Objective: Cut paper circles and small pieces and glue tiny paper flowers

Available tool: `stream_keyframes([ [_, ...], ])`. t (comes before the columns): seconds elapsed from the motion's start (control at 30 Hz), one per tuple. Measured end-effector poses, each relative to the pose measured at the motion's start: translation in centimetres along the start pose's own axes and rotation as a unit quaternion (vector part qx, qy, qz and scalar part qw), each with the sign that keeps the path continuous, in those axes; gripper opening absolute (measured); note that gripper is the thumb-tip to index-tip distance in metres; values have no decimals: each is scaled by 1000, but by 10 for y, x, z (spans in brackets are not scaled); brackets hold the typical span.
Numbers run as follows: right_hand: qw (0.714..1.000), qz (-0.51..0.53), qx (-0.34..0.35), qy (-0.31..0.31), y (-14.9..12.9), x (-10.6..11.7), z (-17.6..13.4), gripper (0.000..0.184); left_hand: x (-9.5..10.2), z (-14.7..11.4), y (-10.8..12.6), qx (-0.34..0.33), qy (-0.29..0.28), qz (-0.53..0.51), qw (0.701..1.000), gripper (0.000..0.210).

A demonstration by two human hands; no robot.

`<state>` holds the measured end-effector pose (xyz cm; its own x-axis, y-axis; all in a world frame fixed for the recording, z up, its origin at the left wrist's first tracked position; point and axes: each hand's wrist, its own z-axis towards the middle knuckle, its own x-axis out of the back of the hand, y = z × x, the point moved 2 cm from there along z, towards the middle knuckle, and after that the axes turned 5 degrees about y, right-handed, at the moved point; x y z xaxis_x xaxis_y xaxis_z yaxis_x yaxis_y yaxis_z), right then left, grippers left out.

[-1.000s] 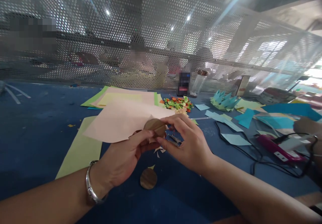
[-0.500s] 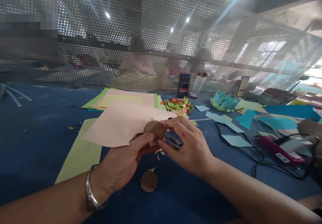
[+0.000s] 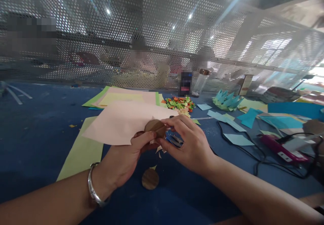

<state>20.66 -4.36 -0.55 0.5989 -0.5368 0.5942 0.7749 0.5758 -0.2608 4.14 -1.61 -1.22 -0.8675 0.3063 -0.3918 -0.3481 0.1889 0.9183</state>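
My left hand (image 3: 124,162) is closed, its thumb lying on the face of a brown wood-grained disc (image 3: 156,128). A pale pink paper sheet (image 3: 113,125) reaches out to the left from behind the disc, and this hand pins the two together. At the disc's right edge, my right hand (image 3: 191,144) has its thumb and forefinger pinched; how much paper lies between those fingertips is hidden. Below my hands a second wood-grained disc (image 3: 150,178) rests on the blue table, with a small yellowish paper scrap (image 3: 153,167) at its upper edge.
Coloured paper sheets (image 3: 101,98) lie stacked at the back, beside green and orange paper scraps (image 3: 181,103). A clear bottle (image 3: 201,83) stands near the perforated screen (image 3: 113,49). On the right are a folded blue-green paper piece (image 3: 226,101), a magenta power strip (image 3: 283,150) and black cables (image 3: 253,161).
My view has shifted slightly, so the table things sit a little higher. Both hands keep nearly the same hold on the disc, with only small finger movement at its right edge.
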Motion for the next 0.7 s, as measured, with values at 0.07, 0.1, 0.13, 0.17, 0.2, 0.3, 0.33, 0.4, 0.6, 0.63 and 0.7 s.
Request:
stream_keyframes([
  [0.07, 1000, -2, 0, 0, 0, 0, 0, 36, 0, 0, -1, -1, -1, 7, 1000, 14],
  [0.1, 1000, -5, -2, -1, 0, 1, 0, 36, 0, 0, -1, -4, -4, 8, 1000, 15],
  [0.13, 1000, -6, -2, -3, -1, 1, 0, 36, 0, 0, 0, -7, -8, 8, 1000, 16],
  [0.17, 1000, -8, -4, -5, -1, 1, 0, 36, -1, 0, 0, -9, -13, 7, 1000, 17],
  [0.2, 1000, -9, -5, -7, -1, 1, 0, 37, -1, 0, 0, -10, -17, 6, 1000, 18],
  [0.3, 1000, -11, -3, -9, -2, 1, -1, 37, -2, -1, 0, -9, -23, 2, 1000, 20],
  [0.33, 1000, -12, -3, -10, -2, 1, -1, 37, -2, -1, 0, -7, -21, 0, 1000, 20],
  [0.4, 1000, -10, -2, -8, -2, 0, -1, 36, -2, -3, 0, -4, -16, -5, 1000, 21],
  [0.6, 1000, -5, 0, -4, -2, -1, -1, 36, -3, -4, -1, 6, -1, -22, 1000, 22],
  [0.63, 1000, -5, -1, -5, -3, -1, -1, 36, -3, -4, -1, 6, -3, -24, 1000, 21],
  [0.7, 1000, -8, -4, -6, -4, -1, -1, 37, -3, -3, -1, -3, -5, -18, 1000, 16],
])
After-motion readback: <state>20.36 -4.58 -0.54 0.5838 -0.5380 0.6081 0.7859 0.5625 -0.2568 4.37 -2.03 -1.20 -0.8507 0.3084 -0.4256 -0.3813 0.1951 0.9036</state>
